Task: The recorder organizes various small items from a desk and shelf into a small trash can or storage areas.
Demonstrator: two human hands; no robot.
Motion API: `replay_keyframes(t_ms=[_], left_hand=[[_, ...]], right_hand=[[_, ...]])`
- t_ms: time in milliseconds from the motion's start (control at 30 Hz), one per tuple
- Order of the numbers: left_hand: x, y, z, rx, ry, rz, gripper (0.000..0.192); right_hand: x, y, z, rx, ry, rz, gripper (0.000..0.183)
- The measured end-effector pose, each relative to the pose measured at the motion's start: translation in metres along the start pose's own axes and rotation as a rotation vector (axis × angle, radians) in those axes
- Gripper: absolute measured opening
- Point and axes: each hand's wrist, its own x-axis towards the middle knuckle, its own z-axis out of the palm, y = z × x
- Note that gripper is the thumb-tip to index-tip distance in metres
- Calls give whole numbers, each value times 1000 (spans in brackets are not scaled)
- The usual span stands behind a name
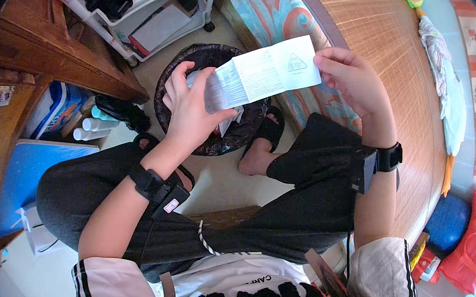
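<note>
A long printed paper leaflet (262,75) with fold creases is stretched between my two hands. It bears small text and a triangle mark near its right end. My left hand (186,99) holds the left end, thumb below and fingers above; part of that end is hidden. Pinched between the thumb and fingers of my right hand (346,78) is the right edge. Below the leaflet stands a round bin lined with a dark plastic bag (215,147). Some paper scraps (232,124) show inside it, partly covered by my left hand and the leaflet.
A white wheeled shelf cart (160,37) stands beyond the bin. To the right is a bed with a woven mat (391,83). Wooden furniture (58,50), white bottles (93,127) and a blue board (39,179) are at left. My sandalled feet (260,150) flank the bin.
</note>
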Motion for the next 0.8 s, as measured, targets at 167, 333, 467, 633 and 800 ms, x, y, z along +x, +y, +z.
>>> replay_keyframes(t_ms=[167,333,467,633,800], left_hand=[[-1,-4,0,40,-1,-21,78],[-2,-4,0,59,-5,-31,78],[-2,0,-1,53,3,11,77],[-3,6,-8,133,-2,45,76],[-5,15,-11,177,-24,106,75]], right_hand=[[0,-1,-3,42,14,-7,12],[1,1,-7,-33,48,-5,12],[2,5,2,-453,308,-127,18],[6,19,45,-853,404,-560,37],[-1,31,89,-894,-7,-718,70]])
